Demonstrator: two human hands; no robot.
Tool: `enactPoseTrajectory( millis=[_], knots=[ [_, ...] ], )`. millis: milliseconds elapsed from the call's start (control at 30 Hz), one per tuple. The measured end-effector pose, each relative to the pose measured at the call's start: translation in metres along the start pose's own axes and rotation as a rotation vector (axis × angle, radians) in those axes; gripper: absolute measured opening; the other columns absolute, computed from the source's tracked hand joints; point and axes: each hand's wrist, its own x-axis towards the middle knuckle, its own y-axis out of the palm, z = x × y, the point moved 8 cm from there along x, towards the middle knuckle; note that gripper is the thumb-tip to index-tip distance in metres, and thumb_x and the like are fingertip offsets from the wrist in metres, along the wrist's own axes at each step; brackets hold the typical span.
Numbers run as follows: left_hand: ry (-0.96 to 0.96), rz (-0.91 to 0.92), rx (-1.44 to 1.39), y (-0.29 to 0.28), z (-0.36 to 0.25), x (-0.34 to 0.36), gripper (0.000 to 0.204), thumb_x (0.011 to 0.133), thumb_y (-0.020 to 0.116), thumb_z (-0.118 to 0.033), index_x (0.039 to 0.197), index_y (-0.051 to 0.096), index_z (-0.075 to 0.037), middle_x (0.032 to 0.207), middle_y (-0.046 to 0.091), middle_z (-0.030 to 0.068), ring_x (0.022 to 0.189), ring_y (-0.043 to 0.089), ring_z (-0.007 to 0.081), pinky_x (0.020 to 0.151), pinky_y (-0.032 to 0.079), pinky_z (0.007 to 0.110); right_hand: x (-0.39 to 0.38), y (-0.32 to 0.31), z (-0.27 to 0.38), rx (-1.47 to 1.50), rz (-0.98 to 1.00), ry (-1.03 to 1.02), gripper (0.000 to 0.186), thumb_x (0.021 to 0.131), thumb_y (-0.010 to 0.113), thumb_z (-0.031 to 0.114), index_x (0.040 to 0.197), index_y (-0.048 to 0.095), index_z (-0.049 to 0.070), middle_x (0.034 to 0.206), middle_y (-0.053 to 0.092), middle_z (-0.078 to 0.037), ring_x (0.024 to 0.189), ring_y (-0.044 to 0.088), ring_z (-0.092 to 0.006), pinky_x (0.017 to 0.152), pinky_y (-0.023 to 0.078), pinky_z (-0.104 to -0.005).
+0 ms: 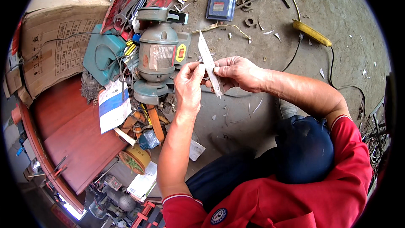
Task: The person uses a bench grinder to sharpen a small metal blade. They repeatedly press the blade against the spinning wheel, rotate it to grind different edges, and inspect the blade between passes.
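Both hands pinch a thin metal blade point(209, 64) in the air near the grinder point(157, 55). The left hand point(188, 85) and right hand point(237, 72) grip its lower part. It looks stiff, light, maybe sharp, so hold the flat sides.

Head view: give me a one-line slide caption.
Both hands, left and right, hold a narrow pointed metal blade above a concrete floor, beside a grey bench grinder.

Large brown cardboard box point(59, 38) at far left, white-and-blue leaflet point(114, 105) leaning beside it, faded label point(161, 57) on grey grinder, blue square packet point(220, 8) on concrete floor.
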Motion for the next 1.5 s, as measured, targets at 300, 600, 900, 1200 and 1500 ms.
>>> enactPoseTrajectory(
  millis=[300,600,900,1200,1500],
  knots=[
    [0.003,0.054,-0.011,0.002,0.003,-0.001,0.017,0.101,0.063,-0.015,0.108,0.062,0.000,0.095,0.068,0.0061,0.079,0.066,0.0142,0.071,0.055,0.030,0.001,-0.002,-0.001,-0.026,-0.017,0.013,0.032,0.108,0.048,0.025,0.126,0.061,0.002,0.110,0.075,-0.010,0.089,0.071,-0.0165,0.073,0.056,-0.0314],
    [0.008,0.040,-0.023,0.002,0.001,0.000,0.018,0.104,0.060,-0.019,0.108,0.064,-0.002,0.096,0.069,0.0051,0.079,0.067,0.0145,0.072,0.056,0.032,0.004,-0.010,-0.002,0.073,-0.068,-0.026,0.022,0.105,0.056,0.020,0.117,0.063,0.003,0.093,0.070,-0.004,0.078,0.067,-0.0111,0.063,0.056,-0.0264],
    [0.141,0.081,0.459,0.008,-0.005,-0.011,0.027,0.101,0.067,-0.026,0.091,0.063,-0.001,0.076,0.062,-0.0013,0.069,0.054,0.0065,0.062,0.046,0.027,0.006,-0.021,0.004,-0.029,-0.150,-0.114,0.015,0.102,0.062,0.022,0.106,0.068,0.008,0.093,0.066,0.001,0.083,0.061,-0.0083,0.072,0.052,-0.0271],
    [0.871,-0.127,1.163,0.028,-0.065,-0.073,0.015,0.086,0.076,-0.009,0.083,0.062,-0.005,0.070,0.057,0.0097,0.057,0.058,0.0316,0.051,0.045,0.041,0.009,0.009,-0.004,-0.009,-0.064,-0.115,0.029,0.103,0.061,0.018,0.129,0.062,0.003,0.114,0.068,-0.006,0.103,0.065,-0.0158,0.085,0.055,-0.0339],
    [0.978,-0.196,1.283,0.027,-0.085,-0.103,0.021,0.087,0.071,-0.016,0.077,0.054,-0.010,0.072,0.052,0.0076,0.056,0.058,0.0279,0.052,0.046,0.041,-0.006,0.034,0.002,-0.078,-0.026,-0.179,0.043,0.098,0.067,0.022,0.136,0.058,0.002,0.117,0.066,-0.006,0.104,0.065,-0.0180,0.084,0.058,-0.0375]
  ],
)
